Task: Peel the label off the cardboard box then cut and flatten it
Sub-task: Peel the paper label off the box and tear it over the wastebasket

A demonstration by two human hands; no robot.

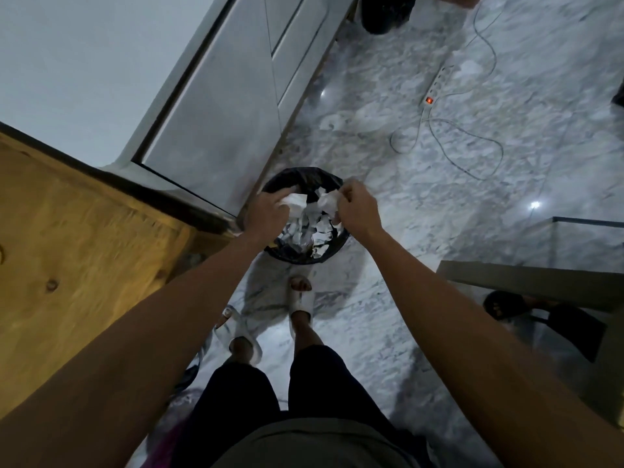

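Standing over a bin (305,255) lined with a black bag, the person holds both arms out above its mouth. The left hand (266,211) is closed around a crumpled white scrap (297,200); the right hand (358,206) pinches a second white piece (327,201), the two pieces just apart over the bin. Torn white paper bits (315,231) fill the bin. The box is partly visible at the right edge as a brown cardboard panel (526,282), well apart from the hands. A wooden tabletop (77,248) lies to the left. A power strip (439,84) with a lit red switch lies on the marble floor (439,204).
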